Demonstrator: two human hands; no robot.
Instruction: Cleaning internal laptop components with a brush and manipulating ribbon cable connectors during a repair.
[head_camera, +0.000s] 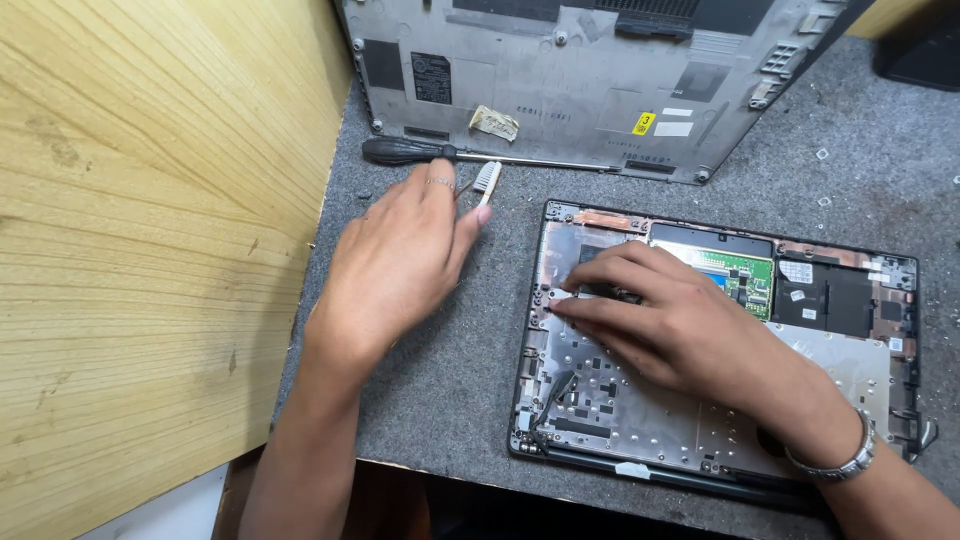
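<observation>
Fingers of the left hand (400, 265) are closed on a small white toothbrush (487, 181), held left of the opened black laptop base (700, 350). That base is pressed flat by the right hand (665, 320), fingers spread, gripping nothing, so it is kept steady.

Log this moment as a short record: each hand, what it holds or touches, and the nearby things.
left hand: grips a small white brush, bristles up
right hand: fingers pressed flat on the opened laptop chassis
green circuit board: exposed beside the right hand
screwdriver: lies above the left hand
removed bottom cover: lies at the far edge
surface: grey mat
</observation>
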